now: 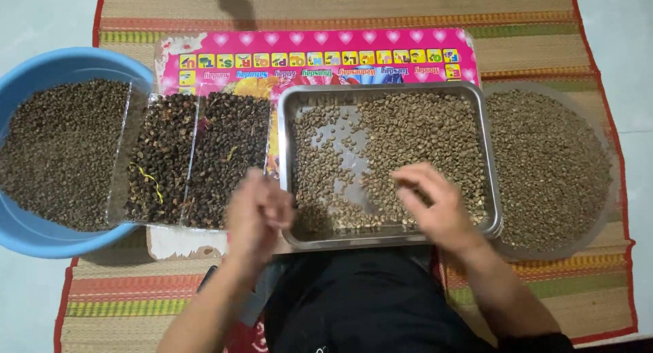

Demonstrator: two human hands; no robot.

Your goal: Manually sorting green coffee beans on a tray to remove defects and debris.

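Note:
A steel tray (490, 156) lies in front of me, part-filled with pale greenish beans (422, 135) and bare at its middle left. My right hand (435, 203) rests fingers-down on the beans at the tray's near edge, fingers bent and picking among them. My left hand (258, 213) is blurred, hovering over the tray's near left corner beside the dark beans (228, 156); its fingers look curled together, and whether they hold anything is unclear.
Two clear flat trays (194, 162) of dark beans sit left of the steel tray. A blue basin (41, 237) of brownish beans stands far left. A round flat pile of beans (551, 169) lies right. A pink chart (313, 54) and striped woven mat (340, 6) lie beneath.

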